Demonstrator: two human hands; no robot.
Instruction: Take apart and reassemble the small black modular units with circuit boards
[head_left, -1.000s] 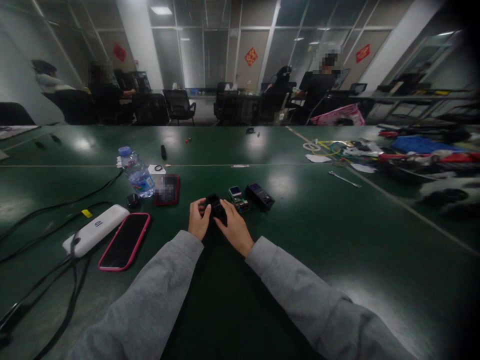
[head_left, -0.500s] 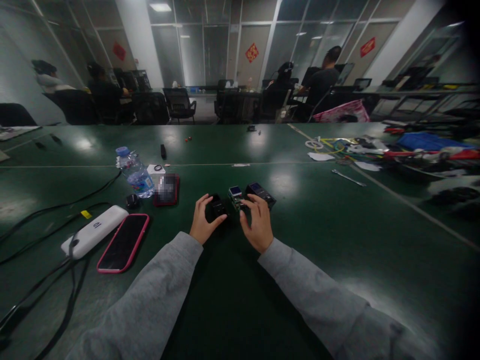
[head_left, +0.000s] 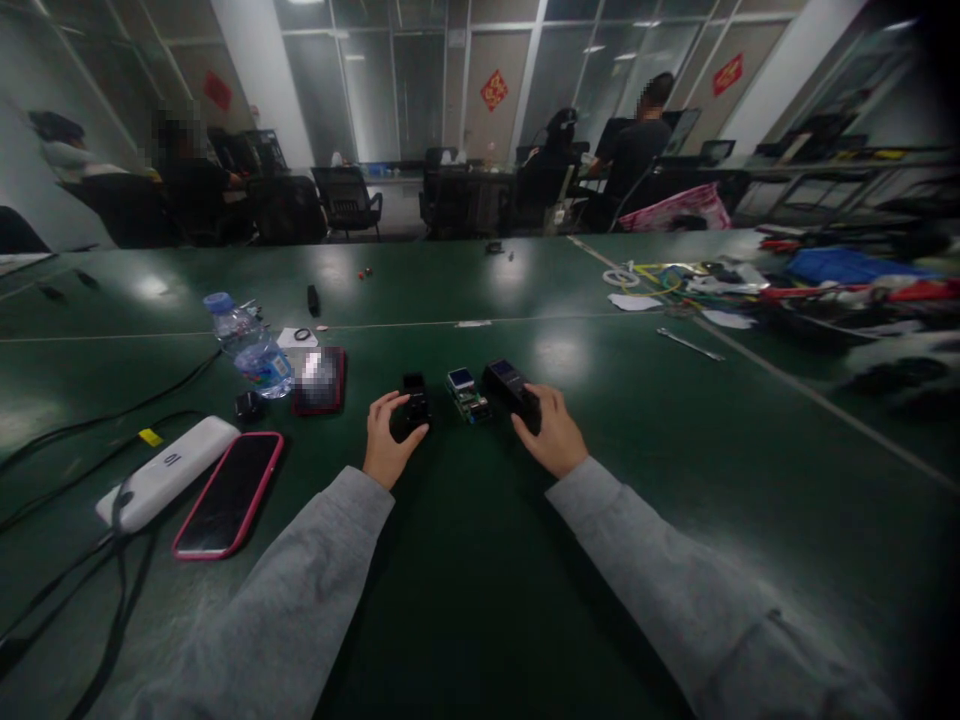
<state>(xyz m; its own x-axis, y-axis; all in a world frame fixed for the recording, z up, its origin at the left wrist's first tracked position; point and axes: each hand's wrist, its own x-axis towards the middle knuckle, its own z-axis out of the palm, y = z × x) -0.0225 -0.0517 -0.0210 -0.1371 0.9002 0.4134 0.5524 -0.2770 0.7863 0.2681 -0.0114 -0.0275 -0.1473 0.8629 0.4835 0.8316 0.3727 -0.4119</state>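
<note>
My left hand [head_left: 391, 440] has its fingers and thumb around the near part of a small black casing [head_left: 417, 392] on the green tabletop. My right hand [head_left: 555, 437] grips the near end of a black box-shaped device with a small screen [head_left: 507, 380]; its fingertips cover that end. Between the two lies a bare green circuit board with a little display [head_left: 466, 393], untouched by either hand.
To the left are a pink-rimmed phone [head_left: 231, 495], a white power bank [head_left: 166, 474] with black cables, a water bottle [head_left: 251, 348] and a red-edged dark object [head_left: 321, 380]. A wrench [head_left: 690, 344] and piled cables [head_left: 675, 285] lie right. People sit beyond the table.
My right hand has left the circuit board and moved right onto the black device with the screen. My left hand stays at the black casing. The view has shifted slightly.
</note>
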